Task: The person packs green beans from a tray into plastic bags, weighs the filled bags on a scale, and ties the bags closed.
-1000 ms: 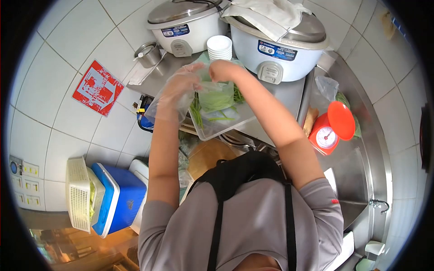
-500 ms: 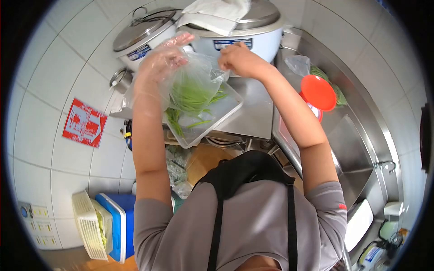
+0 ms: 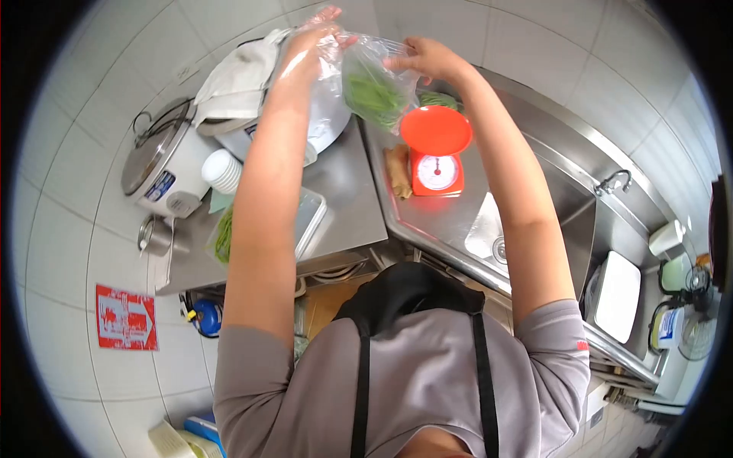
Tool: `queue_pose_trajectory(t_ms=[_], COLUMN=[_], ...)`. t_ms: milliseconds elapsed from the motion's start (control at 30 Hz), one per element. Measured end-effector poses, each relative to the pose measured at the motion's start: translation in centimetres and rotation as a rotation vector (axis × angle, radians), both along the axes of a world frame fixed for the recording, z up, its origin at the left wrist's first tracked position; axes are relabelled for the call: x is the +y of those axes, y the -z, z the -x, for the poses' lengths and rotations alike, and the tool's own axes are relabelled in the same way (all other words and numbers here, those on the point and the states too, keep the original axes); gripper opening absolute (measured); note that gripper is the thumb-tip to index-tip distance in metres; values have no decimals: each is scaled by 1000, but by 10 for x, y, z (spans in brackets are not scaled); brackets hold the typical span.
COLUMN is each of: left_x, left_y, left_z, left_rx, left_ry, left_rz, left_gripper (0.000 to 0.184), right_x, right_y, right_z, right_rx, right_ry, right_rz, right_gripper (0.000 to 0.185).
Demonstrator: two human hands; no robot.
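A clear plastic bag (image 3: 372,95) with cut green vegetables inside hangs in the air beyond the red kitchen scale (image 3: 437,131). My left hand (image 3: 314,44) grips the bag's upper left side, with shiny clear plastic over the hand and wrist. On the bag's upper right edge, my right hand (image 3: 430,59) has its fingers closed. Partly hidden behind my left forearm is a white tray (image 3: 311,223), and more long green vegetables (image 3: 223,237) show on the forearm's other side. The scale's round pan carries nothing, and its dial faces me.
A brown knobbly piece (image 3: 398,172), perhaps ginger, lies beside the scale. More greens (image 3: 438,100) lie behind the pan. Left are a rice cooker (image 3: 156,164), stacked white cups (image 3: 221,169) and a metal cup (image 3: 155,235). At right are a sink (image 3: 561,206) and faucet (image 3: 615,182).
The view has turned right. Both hands have carried the bag of greens from above the tray over to the scale side. The greens now sit low inside the bag.
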State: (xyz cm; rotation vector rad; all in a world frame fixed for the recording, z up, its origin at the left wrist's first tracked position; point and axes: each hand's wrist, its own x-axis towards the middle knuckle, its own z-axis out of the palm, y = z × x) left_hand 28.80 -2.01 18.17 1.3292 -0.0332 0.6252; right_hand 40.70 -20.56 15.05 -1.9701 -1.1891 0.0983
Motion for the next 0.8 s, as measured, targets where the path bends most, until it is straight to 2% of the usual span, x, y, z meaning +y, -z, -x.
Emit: queue_pose_trajectory(t_ms=[33,133,167,267,433,567,667,800], left_x=[-9,-32,-36,-37,-61,-73,-87,-78], left_y=[6,21,32,70,115,141,150,180], left_z=[-18,-49,-55,-71,-48,-29,-14,-8], left_rx=[-46,-85,-98,-57,108,109,174,284], left_ry=[25,34,39,23,45,32,-2,-46], left_rz=[49,124,125,25,30,40,-72,-82], left_gripper=[65,64,65,68,67,59,59,49], right_x=[-6,-13,-11,-31,-63,-73,-69,-65], right_y=[0,20,37,57,86,103,123,145], right_z=[-13,-46,-62,-61,-55,-40,-38,-41], right_rx=[-112,-103,-155,-361,-206,-40,-73,0], right_ry=[19,287,319,344,211,136,88,18], right_rz=[131,-20,-132,-169,-58,42,94,139], right_gripper=[28,24,21,17,17,17,19,23])
